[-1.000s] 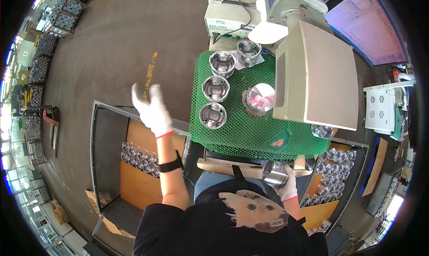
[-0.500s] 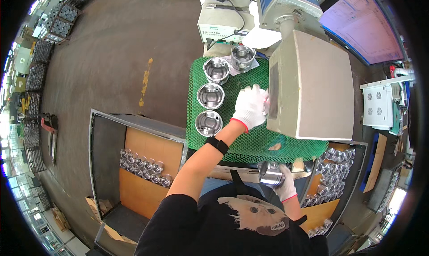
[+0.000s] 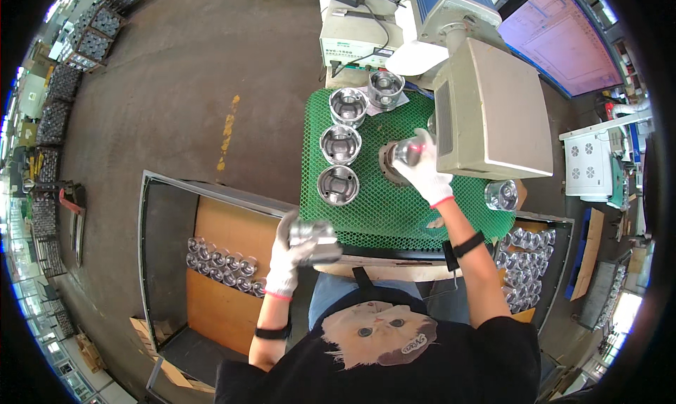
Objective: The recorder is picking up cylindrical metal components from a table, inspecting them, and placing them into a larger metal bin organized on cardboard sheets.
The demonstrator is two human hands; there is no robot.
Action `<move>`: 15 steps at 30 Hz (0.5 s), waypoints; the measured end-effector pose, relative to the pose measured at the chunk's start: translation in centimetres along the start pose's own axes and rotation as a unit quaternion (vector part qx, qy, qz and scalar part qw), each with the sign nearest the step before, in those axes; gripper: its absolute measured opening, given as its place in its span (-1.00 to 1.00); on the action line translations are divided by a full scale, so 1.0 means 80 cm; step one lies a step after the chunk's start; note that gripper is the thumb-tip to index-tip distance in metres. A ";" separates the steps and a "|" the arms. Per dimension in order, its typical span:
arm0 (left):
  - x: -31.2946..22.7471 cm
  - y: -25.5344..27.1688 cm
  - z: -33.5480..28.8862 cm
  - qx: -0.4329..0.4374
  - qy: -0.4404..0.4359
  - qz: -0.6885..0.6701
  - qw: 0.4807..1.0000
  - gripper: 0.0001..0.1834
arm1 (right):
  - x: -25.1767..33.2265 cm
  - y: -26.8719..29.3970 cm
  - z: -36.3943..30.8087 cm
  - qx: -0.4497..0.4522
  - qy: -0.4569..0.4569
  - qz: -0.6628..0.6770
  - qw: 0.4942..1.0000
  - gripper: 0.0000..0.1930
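My left hand [image 3: 283, 259], in a white glove, is closed round a shiny metal piston [image 3: 314, 242] in front of the mat's near left corner; both are blurred. My right hand [image 3: 427, 175], also gloved, holds another piston [image 3: 407, 152] tilted at a round metal fixture [image 3: 391, 166] on the green mesh mat [image 3: 380, 224]. A red light spot falls near its fingers. To the left stand three pistons in a column: a far one [image 3: 348, 107], a middle one [image 3: 341, 145] and a near one [image 3: 339, 185]. One more piston [image 3: 386, 89] rests on paper.
A boxy beige machine head [image 3: 500, 115] overhangs the mat's right side. Beside it stands a piston [image 3: 501, 195]. Metal-framed bins flank me, the left bin [image 3: 218, 193] and the right bin [image 3: 563, 263], both holding several pistons. Behind the mat sits a beige power box [image 3: 355, 41].
My left hand has left the machine and come back toward me on the left, now with a piston. My right hand has brought its piston up from beside my body to the fixture.
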State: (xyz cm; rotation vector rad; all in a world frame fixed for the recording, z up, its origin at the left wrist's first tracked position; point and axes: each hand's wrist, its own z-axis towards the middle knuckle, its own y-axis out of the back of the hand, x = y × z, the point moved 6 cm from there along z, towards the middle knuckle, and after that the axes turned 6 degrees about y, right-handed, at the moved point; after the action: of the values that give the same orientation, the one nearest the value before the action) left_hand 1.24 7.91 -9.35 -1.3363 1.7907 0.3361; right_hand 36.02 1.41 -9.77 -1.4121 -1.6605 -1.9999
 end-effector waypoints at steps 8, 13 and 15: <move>0.148 0.178 -0.131 -0.174 0.123 -0.177 0.961 -0.47 | 0.058 -0.003 0.015 -0.018 0.121 -0.272 0.955 -0.27; 0.176 0.221 -0.171 -0.191 0.074 -0.196 0.959 -0.52 | 0.042 -0.030 0.025 -0.025 0.164 -0.311 0.936 -0.44; 0.169 0.207 -0.162 -0.162 0.082 -0.229 0.956 -0.52 | 0.037 -0.029 0.025 -0.083 0.092 -0.281 0.952 -0.48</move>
State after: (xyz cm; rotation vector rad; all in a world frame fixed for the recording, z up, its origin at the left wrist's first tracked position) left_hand -20.30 -2.83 -16.14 -2.0116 1.5344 0.2745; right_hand 33.98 5.12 -9.25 -0.8023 -2.0055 -2.5240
